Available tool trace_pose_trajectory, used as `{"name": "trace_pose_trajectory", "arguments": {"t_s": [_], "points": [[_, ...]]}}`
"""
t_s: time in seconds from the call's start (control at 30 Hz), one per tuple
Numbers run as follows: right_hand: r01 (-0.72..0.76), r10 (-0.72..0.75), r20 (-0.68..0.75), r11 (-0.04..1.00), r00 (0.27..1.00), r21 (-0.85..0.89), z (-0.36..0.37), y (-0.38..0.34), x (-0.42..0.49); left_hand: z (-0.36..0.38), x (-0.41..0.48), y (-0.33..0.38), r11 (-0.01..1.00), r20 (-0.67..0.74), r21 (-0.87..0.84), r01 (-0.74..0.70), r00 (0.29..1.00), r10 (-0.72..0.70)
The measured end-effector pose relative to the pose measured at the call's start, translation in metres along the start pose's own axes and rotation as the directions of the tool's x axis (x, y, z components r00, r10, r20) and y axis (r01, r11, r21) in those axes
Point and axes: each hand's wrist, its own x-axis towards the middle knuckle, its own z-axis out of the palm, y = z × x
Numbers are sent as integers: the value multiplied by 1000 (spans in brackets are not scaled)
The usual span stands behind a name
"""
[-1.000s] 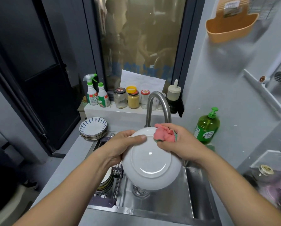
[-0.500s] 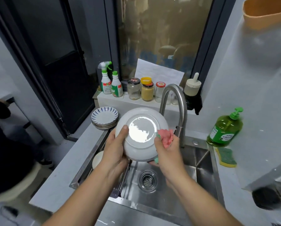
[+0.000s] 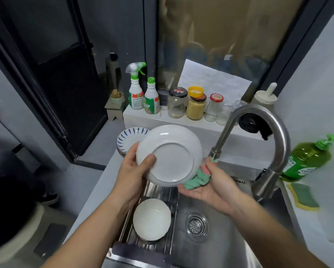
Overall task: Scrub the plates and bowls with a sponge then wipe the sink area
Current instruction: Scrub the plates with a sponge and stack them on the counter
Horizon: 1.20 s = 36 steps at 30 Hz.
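Observation:
A white plate [image 3: 172, 153] is held over the sink with its underside toward me. My left hand [image 3: 135, 169] grips its left rim, thumb on the base. My right hand [image 3: 212, 182] is under the plate's lower right edge and holds a pink and green cloth sponge [image 3: 199, 176] against it. On the roll-up rack [image 3: 162, 192] over the sink's left side stands a stack of white bowls [image 3: 151, 219]. A stack of blue-patterned plates [image 3: 127, 138] sits on the counter behind the held plate.
The steel faucet [image 3: 266, 132] arches at the right over the sink basin [image 3: 220, 246] with its drain [image 3: 196, 225]. A green soap bottle [image 3: 307, 157] and a green-yellow scouring pad [image 3: 303, 196] lie on the right counter. Spray bottles [image 3: 137, 89] and jars [image 3: 195, 105] line the back ledge.
The plate has moved left and up, away from the faucet. My right hand has slid from the plate's right side to beneath its lower edge, palm up with the sponge. The view has tilted down.

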Motion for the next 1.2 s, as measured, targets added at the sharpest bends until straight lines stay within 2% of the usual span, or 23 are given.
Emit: {"name": "trace_pose_trajectory", "arguments": {"t_s": [0.1,0.2,0.33,0.43,0.57,0.63,0.7,0.8,1.0,1.13,1.2], "points": [[67,-60,-57,990,997,126,12,-8,42,-31,39,0,995,135,90,35,990,-47],[148,-119,-171,976,978,162,31,-13,85,-61,77,-2,977,243,88,196,947,-212],[164,-139,-194,979,971,123,52,-15,131,-80,122,-9,941,151,-19,337,932,-330],[196,-197,-181,980,964,-22,68,-17,162,-97,157,-13,930,52,-38,366,930,-364],[264,-296,-83,924,951,-276,91,-15,202,-131,197,-24,937,-32,61,345,939,-344],[274,-330,-115,897,937,-347,98,-12,225,-145,213,-32,935,-74,158,316,949,-308],[244,-310,-153,907,938,-345,104,-10,237,-152,224,-36,923,-123,289,254,966,-228],[187,-269,-165,901,949,-391,110,-9,255,-160,239,-45,905,-154,370,210,975,-163],[150,-247,-199,903,948,-403,118,-3,280,-179,266,-75,810,-235,524,264,959,-161],[152,-316,-202,809,927,-568,122,-1,288,-171,264,-69,777,-281,562,281,949,-140],[144,-390,-206,701,898,-699,124,0,292,-172,264,-73,791,-292,540,286,946,-142]]}}
